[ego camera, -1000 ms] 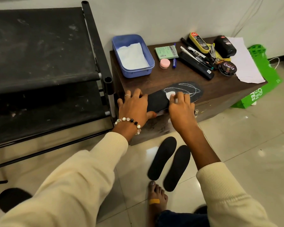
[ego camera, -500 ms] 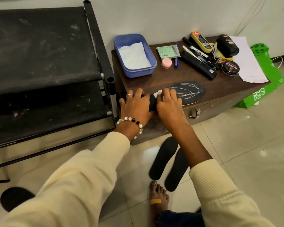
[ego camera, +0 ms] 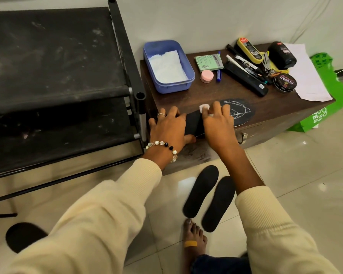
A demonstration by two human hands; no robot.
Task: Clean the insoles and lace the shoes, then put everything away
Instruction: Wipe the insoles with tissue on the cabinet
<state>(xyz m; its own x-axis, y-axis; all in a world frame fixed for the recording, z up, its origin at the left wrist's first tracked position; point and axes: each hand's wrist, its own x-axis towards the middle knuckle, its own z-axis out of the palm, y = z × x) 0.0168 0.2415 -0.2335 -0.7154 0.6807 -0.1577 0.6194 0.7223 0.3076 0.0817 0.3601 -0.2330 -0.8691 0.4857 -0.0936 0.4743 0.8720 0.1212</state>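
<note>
**Insole wiped on cabinet top**

While the heel end of the insole (ego camera: 194,123) is pinned flat by the left hand (ego camera: 169,128), fingers spread w/ thumb under the cabinet edge, a white wipe (ego camera: 204,108) is pressed onto its middle by the right hand (ego camera: 219,123), fingers curled over it. Insole is laid along the front edge of the brown cabinet (ego camera: 206,91). Two more insoles (ego camera: 201,191) are seen on the floor below, side by side.
</note>
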